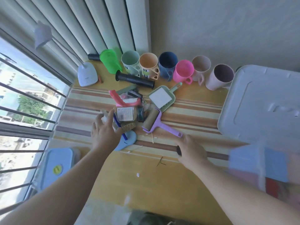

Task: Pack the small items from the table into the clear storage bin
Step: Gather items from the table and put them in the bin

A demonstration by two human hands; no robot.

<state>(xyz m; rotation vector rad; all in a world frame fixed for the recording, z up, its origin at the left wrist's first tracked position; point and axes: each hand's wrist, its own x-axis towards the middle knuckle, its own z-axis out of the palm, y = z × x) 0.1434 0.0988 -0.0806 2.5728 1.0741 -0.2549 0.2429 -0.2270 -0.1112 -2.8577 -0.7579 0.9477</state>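
Here, both hands are out over the table [162, 184], w/ the jar [129, 113] lying on its side as the center of a small pile. Left hand [103, 132] sits just left of the jar, fingers spread, something white and crumpled between the fingertips; blurred, can't tell what it is. A blue pen [119, 125] pokes out just below-left of the jar, touching the hand. Right hand [191, 151] is well below-right of the jar, curled around a small dark object [179, 150]; can't tell what it is. Purple lint roller [156, 123] lies just right of the jar, handle pointing toward the right hand. Green dustpan [162, 97] is up-right of the jar, red-pink item [121, 99] just above it. Black tube [134, 79] lies further above, then a row of cups incl. a pink cup [184, 73]. Clear bin [266, 168] w/ blue latch is far right-below the jar, blurred; grey lid [263, 104] far right.
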